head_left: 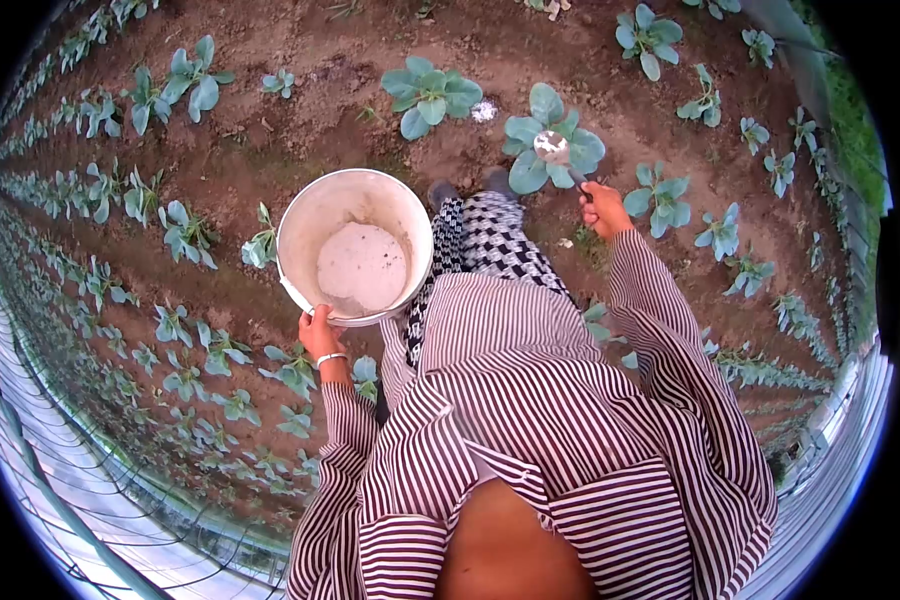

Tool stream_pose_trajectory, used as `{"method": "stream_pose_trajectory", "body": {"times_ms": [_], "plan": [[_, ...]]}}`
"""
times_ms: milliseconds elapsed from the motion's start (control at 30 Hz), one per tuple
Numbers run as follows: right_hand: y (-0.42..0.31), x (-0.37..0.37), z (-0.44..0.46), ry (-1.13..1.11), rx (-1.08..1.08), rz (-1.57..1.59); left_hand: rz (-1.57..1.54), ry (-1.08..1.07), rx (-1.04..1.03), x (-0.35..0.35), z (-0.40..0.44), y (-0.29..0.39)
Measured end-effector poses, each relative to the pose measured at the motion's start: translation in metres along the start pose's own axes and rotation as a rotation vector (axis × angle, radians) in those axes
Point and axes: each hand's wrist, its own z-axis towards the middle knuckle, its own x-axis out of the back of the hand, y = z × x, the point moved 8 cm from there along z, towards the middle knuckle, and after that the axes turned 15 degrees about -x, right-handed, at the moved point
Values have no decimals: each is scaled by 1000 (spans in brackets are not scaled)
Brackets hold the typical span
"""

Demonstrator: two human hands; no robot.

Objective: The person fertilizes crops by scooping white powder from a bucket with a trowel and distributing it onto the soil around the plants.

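Observation:
My left hand (320, 335) is closed on the near rim of a white bucket (303, 240), with a bracelet at the wrist. Pale material (363, 266) covers the bucket's bottom, and brownish smears mark its inner wall. Out to the right, my right hand (604, 210) is wrapped round the dark handle of a spoon (551, 148). The spoon's round bowl, with white stuff on it, is over a broad-leaved seedling (528, 172). Beside another leafy plant (431, 98) a small white heap (483, 110) lies on the soil.
Rows of similar young plants (192, 235) grow in the brown soil (270, 130) on both sides. My feet (444, 191) stand between plants, close to the seedling under the spoon. Netting and green growth (855, 140) border the right edge.

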Motion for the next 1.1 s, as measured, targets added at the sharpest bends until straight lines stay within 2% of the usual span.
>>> {"method": "stream_pose_trajectory", "body": {"times_ms": [300, 467, 567, 600, 867, 1100], "plan": [[33, 43, 25, -27, -189, 159, -95, 26, -83, 3, -2, 9], [33, 23, -6, -119, -151, 156, -187, 29, -100, -5, -6, 24], [30, 22, -14, -130, -168, 229, -175, -2, -105, -13, 3, 21], [31, 20, -13, -199, -196, 290, -159, -26, -115, -16, 5, 25], [16, 54, -48, -123, -52, 380, -20, -147, -200, -43, 24, 59], [13, 48, -27, -114, -64, 306, -95, -76, -256, -39, 22, 62]]}}
